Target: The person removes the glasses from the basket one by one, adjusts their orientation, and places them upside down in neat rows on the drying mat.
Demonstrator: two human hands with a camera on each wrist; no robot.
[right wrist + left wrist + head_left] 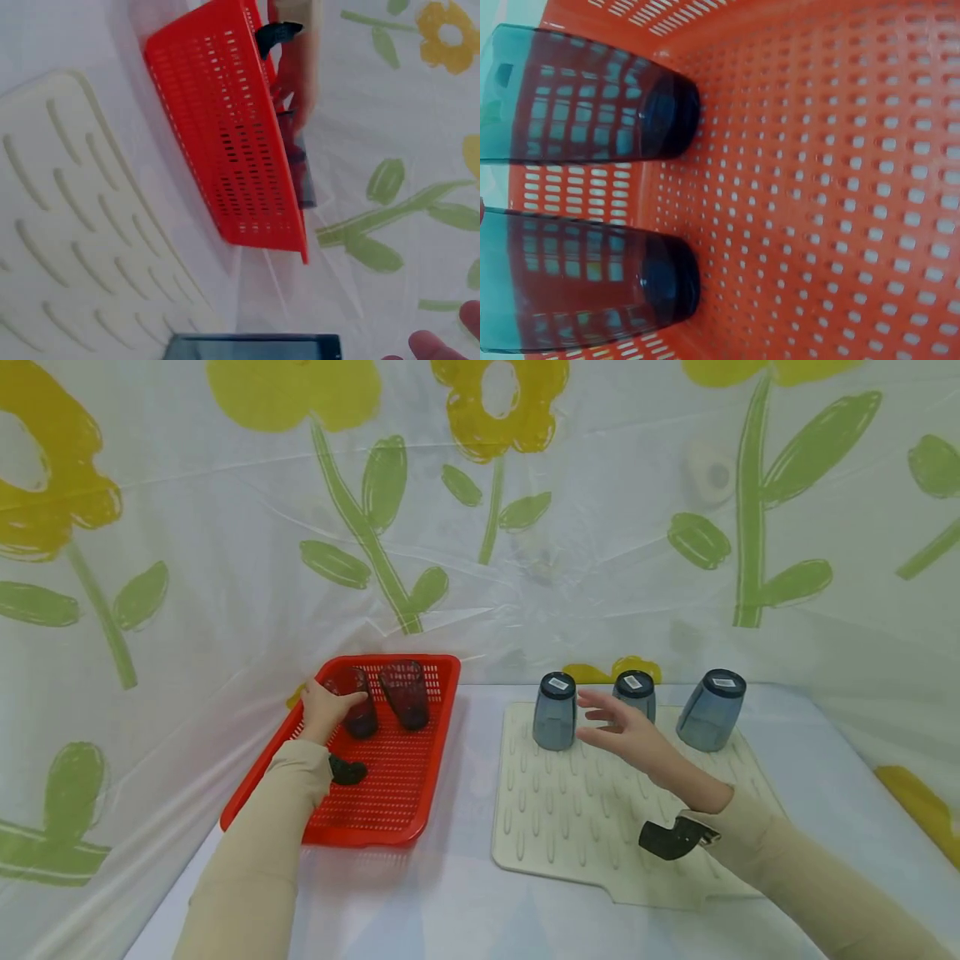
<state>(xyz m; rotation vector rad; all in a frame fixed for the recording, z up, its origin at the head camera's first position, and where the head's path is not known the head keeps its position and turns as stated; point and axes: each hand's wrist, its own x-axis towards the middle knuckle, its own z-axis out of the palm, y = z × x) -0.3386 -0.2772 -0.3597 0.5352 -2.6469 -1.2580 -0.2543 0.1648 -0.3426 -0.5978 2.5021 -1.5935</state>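
Note:
My left hand [322, 712] grips the left drinking glass [362, 722] in the red basket [386, 793], thumb across its near side. A second glass [411, 703] stands upright beside it. In the left wrist view both tinted glasses show from the side, the held glass [577, 281] lower, with just a fingertip at the edge. My right hand [626, 735] hovers with spread fingers just right of an upside-down blue glass [555, 718]; I cannot tell whether it touches. Behind that hand is another upturned glass [634, 687], partly hidden, and farther right a third [711, 714].
The upturned glasses stand along the back of a cream ridged drying mat [547, 827]. The basket sits left of it on a pale tabletop [465, 877]. A flower-printed sheet [570, 602] hangs behind and at the sides.

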